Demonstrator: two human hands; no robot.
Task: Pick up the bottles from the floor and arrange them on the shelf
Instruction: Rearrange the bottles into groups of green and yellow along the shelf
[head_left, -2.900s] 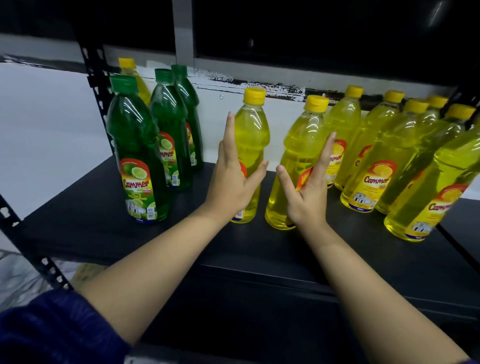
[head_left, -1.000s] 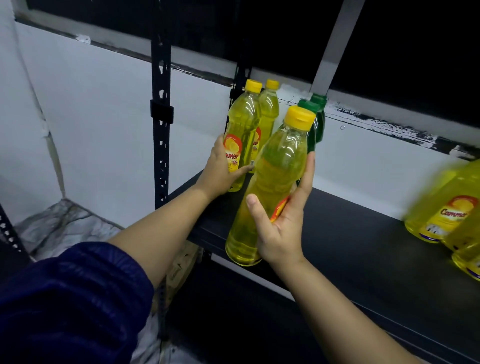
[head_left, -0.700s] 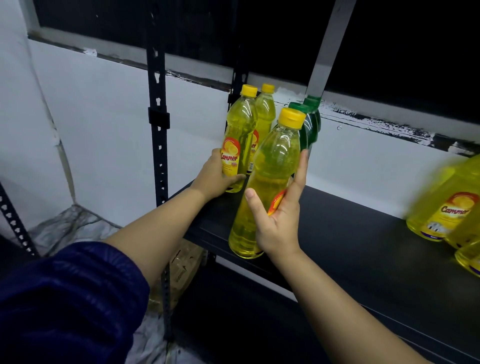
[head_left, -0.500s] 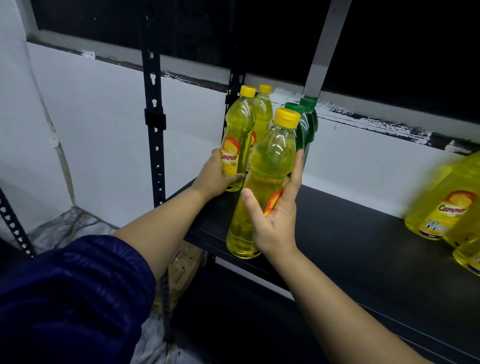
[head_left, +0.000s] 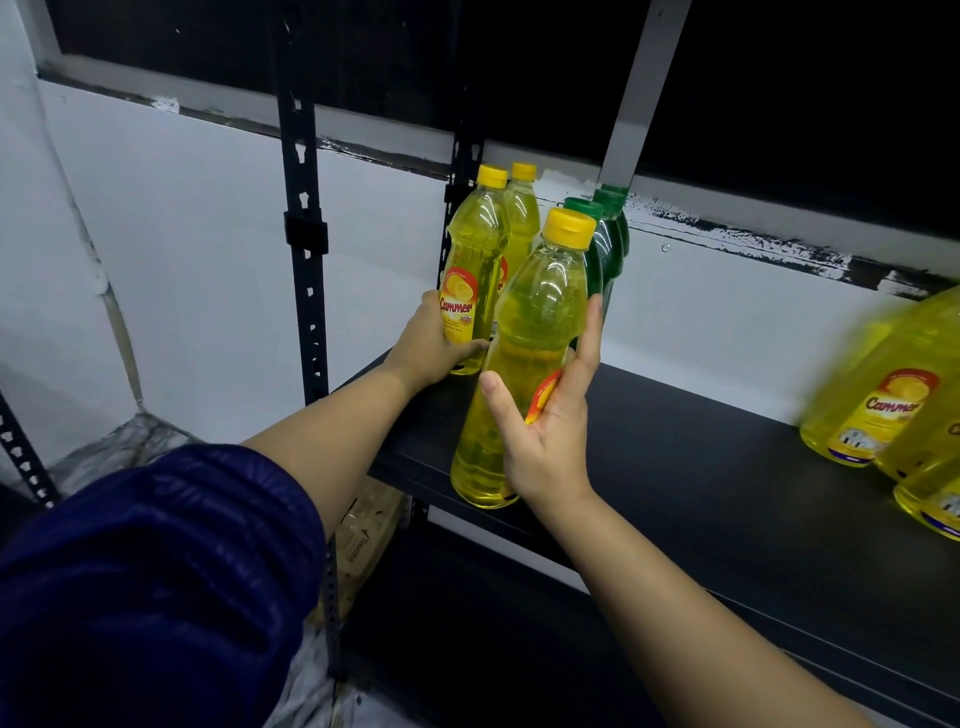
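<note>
On the black shelf (head_left: 701, 467), my left hand (head_left: 428, 345) grips the lower part of a yellow bottle (head_left: 475, 260) that stands upright at the far left end. A second yellow bottle (head_left: 522, 218) stands right behind it. My right hand (head_left: 550, 436) holds another yellow bottle (head_left: 540, 312) between thumb and fingers; it leans slightly, with its base at the shelf's front edge. Two green bottles (head_left: 605, 244) stand behind it, partly hidden.
Several more yellow bottles (head_left: 883, 395) stand blurred at the right end of the shelf. A black perforated post (head_left: 304, 234) rises at the left front corner. A cardboard box (head_left: 371, 525) lies below the shelf. A white wall runs behind.
Since 2.9 s ago both hands took a yellow bottle each and carried them to the shelf's left end. Over the last second the right hand's bottle came down to the front edge.
</note>
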